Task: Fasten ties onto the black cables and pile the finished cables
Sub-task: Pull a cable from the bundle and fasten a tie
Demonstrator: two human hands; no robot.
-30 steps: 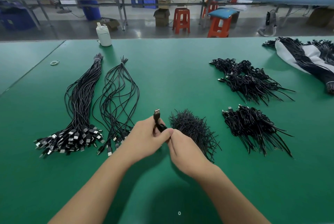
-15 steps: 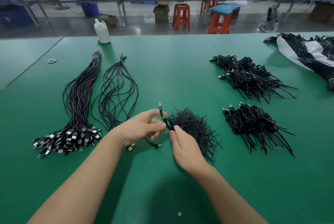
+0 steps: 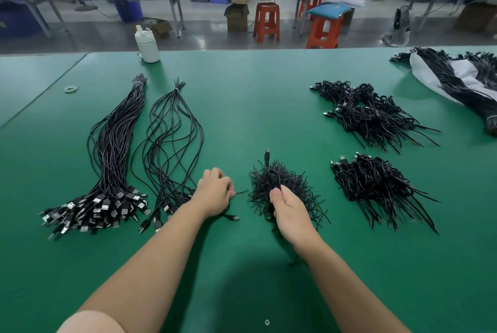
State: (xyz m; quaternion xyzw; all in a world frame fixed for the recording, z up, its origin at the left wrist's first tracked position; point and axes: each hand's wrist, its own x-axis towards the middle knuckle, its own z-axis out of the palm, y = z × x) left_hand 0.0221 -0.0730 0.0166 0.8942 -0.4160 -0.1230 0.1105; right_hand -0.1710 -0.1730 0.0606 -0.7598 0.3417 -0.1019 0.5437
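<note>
Fingers of the right hand (image 3: 291, 215) are curled and closed around a folded black cable (image 3: 273, 176), held upright; its long axis runs away from the person, with the plug (image 3: 267, 156) uppermost and beyond the fingertips. Directly behind and beneath this grip lies the heap of loose ties (image 3: 285, 193), touching or just under the knuckles; whether a tie is already round the held cable cannot be told. The left hand (image 3: 213, 193) is noted at about the same depth, with fingers curled over the table surface (image 3: 242, 265) and seemingly pinching a thin black strand (image 3: 240, 192) that points toward the right hand. What that strand is cannot be told. A stray cable end (image 3: 232, 217) lies just on the near side of the left fingers.

To the right of the right hand, near, rests a pile of finished cables (image 3: 373, 187), long axes slanting toward the person; a second such pile (image 3: 368, 115) lies farther off. The right hand is judged nearer to both. Left of the left fingers, two bundles of untied cables (image 3: 113, 150) extend away.
</note>
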